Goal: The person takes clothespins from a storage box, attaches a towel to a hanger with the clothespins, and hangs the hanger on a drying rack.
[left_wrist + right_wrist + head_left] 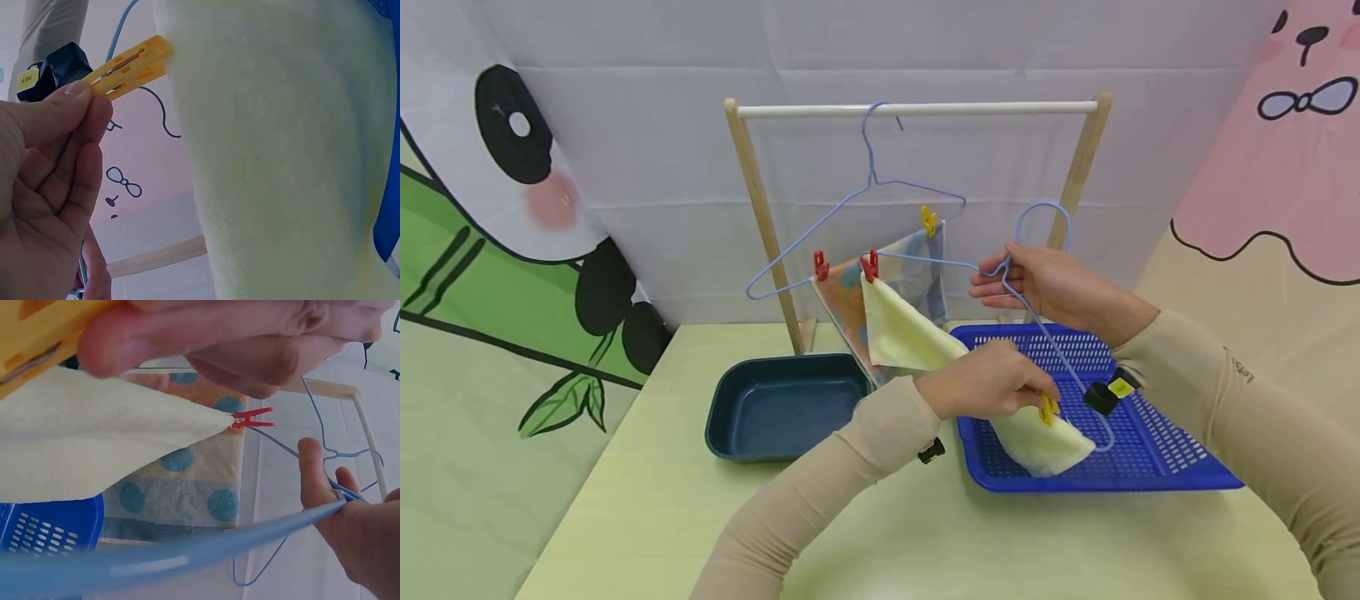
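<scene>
My right hand holds a light blue wire hanger just below its hook, tilted so one end points down to the right. A red clothespin grips a corner of a pale yellow towel at the hanger's left end. Thumb and fingers of my left hand pinch a yellow clothespin, whose tip meets the towel's edge in the left wrist view. The towel's other corner hangs by the hanger's lower end, over a blue basket. My left hand covers part of the towel in the head view.
A wooden rack with a white bar stands behind. On it hangs another blue hanger with a patterned towel, held by a red clothespin and a yellow one. A dark teal basin stands at left.
</scene>
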Available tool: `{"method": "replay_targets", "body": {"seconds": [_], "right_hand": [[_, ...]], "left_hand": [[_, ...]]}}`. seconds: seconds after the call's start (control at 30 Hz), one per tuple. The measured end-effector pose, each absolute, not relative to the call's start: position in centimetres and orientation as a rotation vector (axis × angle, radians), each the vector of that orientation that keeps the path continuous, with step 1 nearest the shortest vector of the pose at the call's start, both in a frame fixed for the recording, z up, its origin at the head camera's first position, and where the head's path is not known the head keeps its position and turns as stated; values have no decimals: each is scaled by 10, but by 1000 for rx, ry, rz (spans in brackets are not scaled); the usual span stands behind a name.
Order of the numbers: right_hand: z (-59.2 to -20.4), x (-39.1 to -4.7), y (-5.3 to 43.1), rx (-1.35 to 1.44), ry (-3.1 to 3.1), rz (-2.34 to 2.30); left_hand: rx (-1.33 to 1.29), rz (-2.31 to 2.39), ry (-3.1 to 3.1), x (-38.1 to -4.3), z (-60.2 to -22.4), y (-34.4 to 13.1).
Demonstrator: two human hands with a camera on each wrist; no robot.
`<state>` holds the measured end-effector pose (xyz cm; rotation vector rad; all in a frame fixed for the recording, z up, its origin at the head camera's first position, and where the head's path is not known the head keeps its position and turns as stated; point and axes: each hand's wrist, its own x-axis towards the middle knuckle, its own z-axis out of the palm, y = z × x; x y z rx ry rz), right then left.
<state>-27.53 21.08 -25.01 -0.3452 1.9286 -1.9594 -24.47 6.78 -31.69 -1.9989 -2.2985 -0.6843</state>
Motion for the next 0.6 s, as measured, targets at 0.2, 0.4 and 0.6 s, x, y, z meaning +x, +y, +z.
{"method": "replay_targets", "body": {"seconds": [0.2,0.4,0.6], "right_hand": [[-251,-275,212,-333,1903,-1985],[-251,-276,212,-306,1871,-2012],[-251,-277,212,-285,1858,-2033]], "left_hand": [[-2008,-659,-2304,-245,-320,71],[-2009,-633,-2312,-244,-322,75],[-2015,-591,-2298,-244,-326,79]]}}
